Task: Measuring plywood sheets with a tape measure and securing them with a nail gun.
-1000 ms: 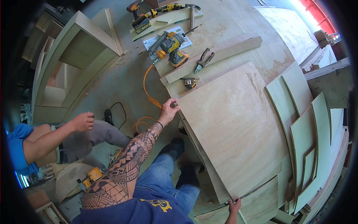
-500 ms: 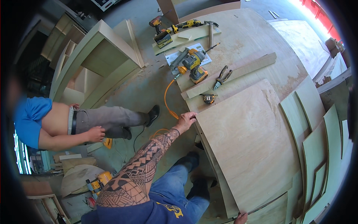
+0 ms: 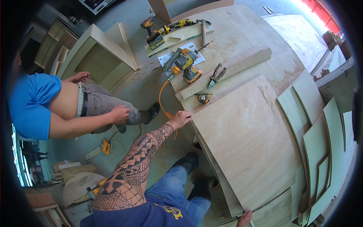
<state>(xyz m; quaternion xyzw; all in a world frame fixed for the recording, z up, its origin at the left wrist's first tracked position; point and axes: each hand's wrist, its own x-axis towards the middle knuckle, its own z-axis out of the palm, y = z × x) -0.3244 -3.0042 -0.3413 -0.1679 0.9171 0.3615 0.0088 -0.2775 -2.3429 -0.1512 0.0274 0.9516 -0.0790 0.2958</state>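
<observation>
My left hand [image 3: 180,119] is closed on the far left corner of a pale plywood panel [image 3: 245,140], its fingers curled at the edge. At the panel's near corner, my right hand [image 3: 244,218] pinches the edge, partly cut off by the lower rim of the view. The panel lies flat on the workbench, its left edge toward me, over another board whose edge shows beneath. Past my left hand sits a small tape measure [image 3: 204,98], with pliers [image 3: 216,76] beside a long wooden strip [image 3: 227,73].
A cordless nailer-like tool [image 3: 187,62], a hammer [image 3: 203,32] and a drill [image 3: 147,24] rest farther back. Plywood offcuts [image 3: 317,151] are stacked at right. At left, a person in a blue shirt [image 3: 34,102] stands near a wooden cabinet [image 3: 98,53]; an orange hose [image 3: 160,98] hangs off the bench.
The person in blue has shifted nearer and raised a hand. My view has moved slightly, so the bench sits a little farther left. Both my hands stay at the panel's corners.
</observation>
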